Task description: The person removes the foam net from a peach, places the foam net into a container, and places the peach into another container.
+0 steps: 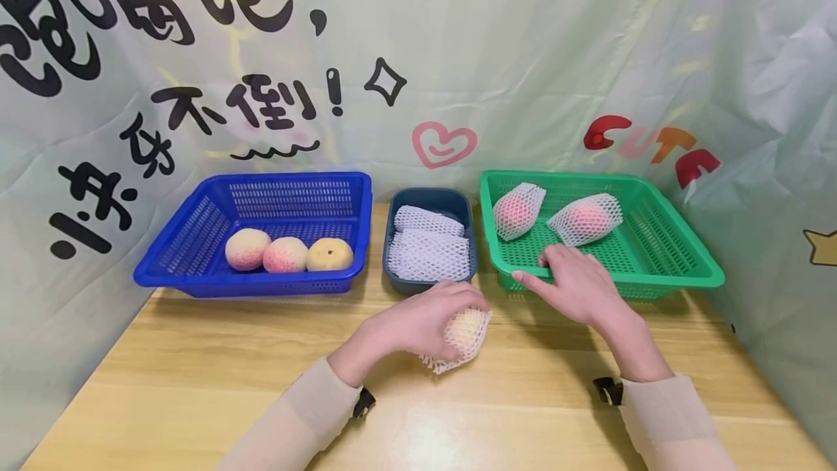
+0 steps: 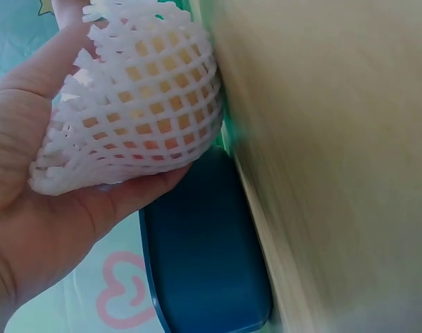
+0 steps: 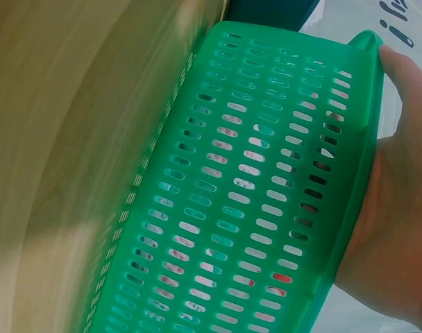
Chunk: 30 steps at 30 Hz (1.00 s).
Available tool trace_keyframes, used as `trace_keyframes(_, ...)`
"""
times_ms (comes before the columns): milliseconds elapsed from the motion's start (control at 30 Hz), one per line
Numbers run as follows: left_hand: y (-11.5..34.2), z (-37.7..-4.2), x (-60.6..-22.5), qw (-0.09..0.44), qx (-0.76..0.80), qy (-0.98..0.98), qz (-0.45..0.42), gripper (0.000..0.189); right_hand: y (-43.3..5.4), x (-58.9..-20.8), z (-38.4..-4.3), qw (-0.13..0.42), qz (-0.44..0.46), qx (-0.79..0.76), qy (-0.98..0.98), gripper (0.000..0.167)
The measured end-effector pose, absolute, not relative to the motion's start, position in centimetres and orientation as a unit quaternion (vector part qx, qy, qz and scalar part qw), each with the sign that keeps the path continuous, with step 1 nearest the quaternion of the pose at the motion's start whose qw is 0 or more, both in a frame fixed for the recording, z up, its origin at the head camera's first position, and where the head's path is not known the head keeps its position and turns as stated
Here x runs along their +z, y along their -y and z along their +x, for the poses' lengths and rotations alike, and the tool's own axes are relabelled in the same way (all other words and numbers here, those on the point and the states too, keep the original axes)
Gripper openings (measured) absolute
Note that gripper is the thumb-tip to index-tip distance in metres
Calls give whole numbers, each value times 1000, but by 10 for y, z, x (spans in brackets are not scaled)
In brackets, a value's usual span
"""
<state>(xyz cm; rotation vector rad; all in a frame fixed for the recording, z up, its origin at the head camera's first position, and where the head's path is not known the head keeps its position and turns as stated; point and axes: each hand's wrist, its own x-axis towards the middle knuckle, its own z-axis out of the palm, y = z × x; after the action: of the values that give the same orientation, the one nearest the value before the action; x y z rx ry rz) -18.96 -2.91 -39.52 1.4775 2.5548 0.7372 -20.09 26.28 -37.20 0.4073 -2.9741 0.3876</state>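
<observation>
My left hand (image 1: 428,322) holds a peach in a white foam net (image 1: 466,333) just above the table, in front of the small dark blue bin (image 1: 472,278). In the left wrist view, the netted peach (image 2: 155,104) looks yellowish with some pink. My right hand (image 1: 582,282) rests at the near rim of the green basket (image 1: 673,282), its thumb spread apart from the fingers. Two pink netted peaches, one on the left (image 1: 516,213) and one nearer the middle (image 1: 588,219), lie inside that basket. White foam nets (image 1: 428,253) lie in the small bin.
A blue basket (image 1: 255,288) at the left holds three bare peaches (image 1: 285,255) along its near side. The wooden table (image 1: 261,369) spreads out in front of the containers. A printed cloth (image 1: 556,57) hangs behind and at both sides.
</observation>
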Motion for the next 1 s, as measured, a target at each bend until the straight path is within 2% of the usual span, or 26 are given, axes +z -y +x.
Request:
trace_keyframes(433,40,-192,-375,27,319,-821,473,75,-263,-369,-200,55,138,141,979,65)
trace_keyframes(833,57,-193,-354,-61,435,-779,447,78,-261,-363,-196,60,140,181,972,64)
trace_keyframes(1000,61,-194,-349,-113,472,-757,437,78,-255,-362,-193,97,151,243,953,57)
